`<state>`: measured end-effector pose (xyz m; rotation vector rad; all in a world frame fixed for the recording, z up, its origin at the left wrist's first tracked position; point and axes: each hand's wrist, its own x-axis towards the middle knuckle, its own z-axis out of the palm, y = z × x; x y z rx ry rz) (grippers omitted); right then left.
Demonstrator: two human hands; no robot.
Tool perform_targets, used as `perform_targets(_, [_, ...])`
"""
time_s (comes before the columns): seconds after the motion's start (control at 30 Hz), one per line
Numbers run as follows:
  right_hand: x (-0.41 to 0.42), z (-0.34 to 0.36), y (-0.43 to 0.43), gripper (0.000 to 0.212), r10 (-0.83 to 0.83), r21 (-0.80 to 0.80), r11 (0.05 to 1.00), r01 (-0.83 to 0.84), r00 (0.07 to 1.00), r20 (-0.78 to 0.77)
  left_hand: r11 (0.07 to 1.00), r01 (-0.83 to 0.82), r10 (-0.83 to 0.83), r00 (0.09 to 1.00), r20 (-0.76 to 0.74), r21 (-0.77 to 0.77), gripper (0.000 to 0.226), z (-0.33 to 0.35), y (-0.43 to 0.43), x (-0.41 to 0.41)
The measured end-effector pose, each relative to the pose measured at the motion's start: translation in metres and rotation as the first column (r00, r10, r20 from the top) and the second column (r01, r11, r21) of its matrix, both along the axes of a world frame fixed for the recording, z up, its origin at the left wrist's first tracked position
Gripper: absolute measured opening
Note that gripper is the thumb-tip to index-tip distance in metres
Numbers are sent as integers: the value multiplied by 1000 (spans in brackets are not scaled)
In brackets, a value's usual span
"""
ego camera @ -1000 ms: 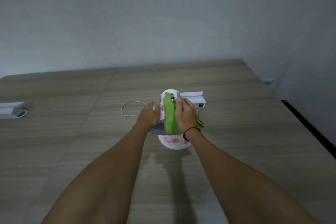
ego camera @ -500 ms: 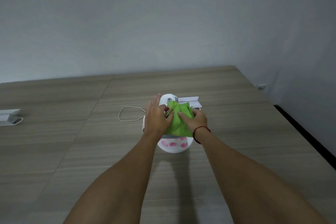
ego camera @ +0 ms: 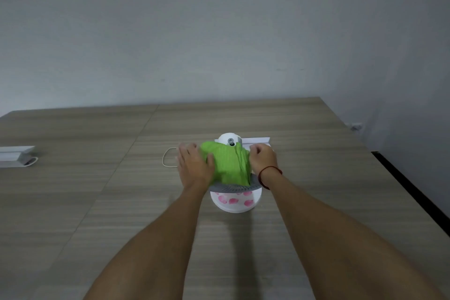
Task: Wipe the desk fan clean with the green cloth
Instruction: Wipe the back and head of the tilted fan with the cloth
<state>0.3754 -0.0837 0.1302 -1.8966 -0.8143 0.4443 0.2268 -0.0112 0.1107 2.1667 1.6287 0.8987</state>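
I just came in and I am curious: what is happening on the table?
A person is wiping a desk fan with a green cloth. The cloth is draped over the fan's head. The left hand rests flat against its left side, and the right hand grips the cloth's right edge. The fan stands on a table.

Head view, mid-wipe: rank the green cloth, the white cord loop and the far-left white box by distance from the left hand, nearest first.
1. green cloth, touching the left hand on its right.
2. white cord loop, just left of the hand, on the table.
3. white box, at the table's far left edge.
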Motion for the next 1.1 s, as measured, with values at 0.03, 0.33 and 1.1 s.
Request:
perform_targets(0.03, [4, -3, 0, 26, -8, -13, 1000, 8, 1000, -9, 998, 14, -15, 1000, 19, 64, 50, 0, -5, 3])
perform_targets(0.33, [11, -16, -6, 29, 252, -104, 962, -253, 967, -25, 906, 417, -391, 892, -226, 79, 81, -23, -25, 26])
perform_targets(1.1, [9, -20, 4, 34, 252, -287, 929, -235, 968, 20, 931, 325, -315, 945, -84, 168, 62, -39, -33, 35])
